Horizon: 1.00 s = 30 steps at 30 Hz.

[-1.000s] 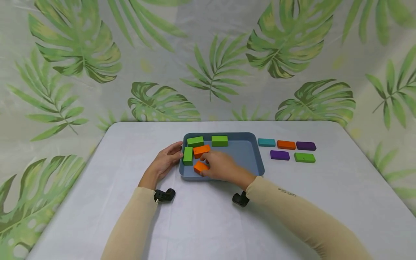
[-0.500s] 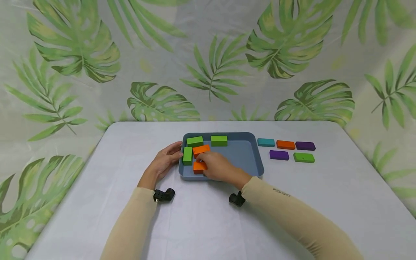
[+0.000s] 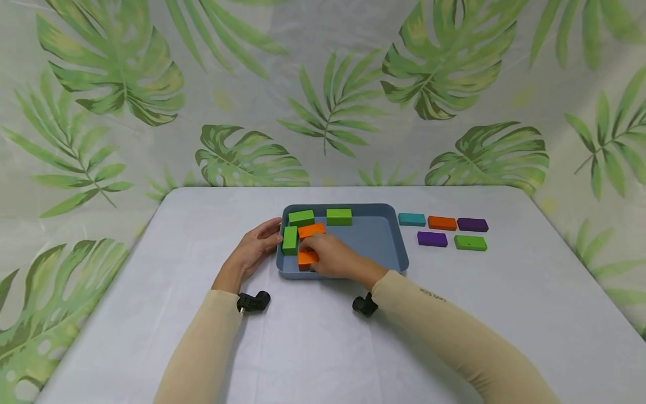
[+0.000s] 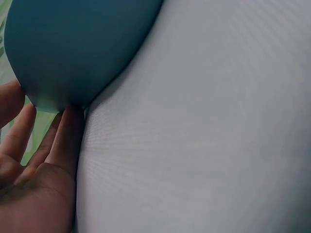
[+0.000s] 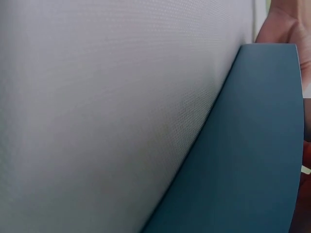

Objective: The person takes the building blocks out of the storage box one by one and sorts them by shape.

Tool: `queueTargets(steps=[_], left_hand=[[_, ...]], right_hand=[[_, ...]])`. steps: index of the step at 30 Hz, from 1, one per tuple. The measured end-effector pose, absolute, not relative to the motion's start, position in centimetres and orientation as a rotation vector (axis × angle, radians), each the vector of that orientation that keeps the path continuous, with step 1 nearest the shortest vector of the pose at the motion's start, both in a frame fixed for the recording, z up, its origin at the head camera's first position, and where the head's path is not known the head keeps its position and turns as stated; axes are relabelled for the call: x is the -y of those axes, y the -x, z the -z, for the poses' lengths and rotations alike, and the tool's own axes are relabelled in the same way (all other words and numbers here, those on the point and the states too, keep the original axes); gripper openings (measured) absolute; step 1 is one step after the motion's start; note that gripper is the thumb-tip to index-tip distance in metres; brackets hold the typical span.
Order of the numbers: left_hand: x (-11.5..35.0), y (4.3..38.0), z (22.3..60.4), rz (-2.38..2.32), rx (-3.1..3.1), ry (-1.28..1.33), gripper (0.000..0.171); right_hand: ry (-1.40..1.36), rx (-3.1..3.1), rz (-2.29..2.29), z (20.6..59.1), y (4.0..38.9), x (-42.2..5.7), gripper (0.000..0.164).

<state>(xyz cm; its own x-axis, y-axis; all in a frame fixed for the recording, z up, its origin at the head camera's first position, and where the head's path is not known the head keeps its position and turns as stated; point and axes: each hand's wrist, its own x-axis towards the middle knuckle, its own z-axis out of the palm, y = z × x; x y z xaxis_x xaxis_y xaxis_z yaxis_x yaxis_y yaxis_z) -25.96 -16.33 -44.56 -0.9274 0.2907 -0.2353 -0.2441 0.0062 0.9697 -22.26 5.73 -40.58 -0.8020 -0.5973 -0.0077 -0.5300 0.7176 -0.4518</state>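
Still, the left grip [image 3: 254,246], fingers apart, touches the left end of the tray [image 3: 375,240], a green block [image 3: 290,241] just right of it. Further right, the right grip [image 3: 330,255] is clamped on the nearer orange block [image 3: 306,261] at its fingertips; slanted a second ago, that block now lies square.

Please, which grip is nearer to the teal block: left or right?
Right. The right grip is over the tray, left of the teal block; the left grip is farther left, at the tray's left wall.
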Motion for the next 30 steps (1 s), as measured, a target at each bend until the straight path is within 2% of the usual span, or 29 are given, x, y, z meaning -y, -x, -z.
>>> queueTargets(steps=[20, 25, 30], left_hand=[[16.2, 26.2, 44.6, -1.973, -1.928, -0.028, 0.063], [16.1, 26.2, 44.8, -1.964, -1.921, -0.042, 0.063], [16.3, 26.1, 44.6, -1.968, -1.916, -0.032, 0.064]], right_hand=[[0.916, -2.771, 0.684, 40.5, 22.4, -6.3, 0.037], [0.95, -2.821, 0.793, 39.1, 21.6, -8.3, 0.041], [0.917, -2.874, 0.892, 36.8, 20.5, -12.3, 0.044]])
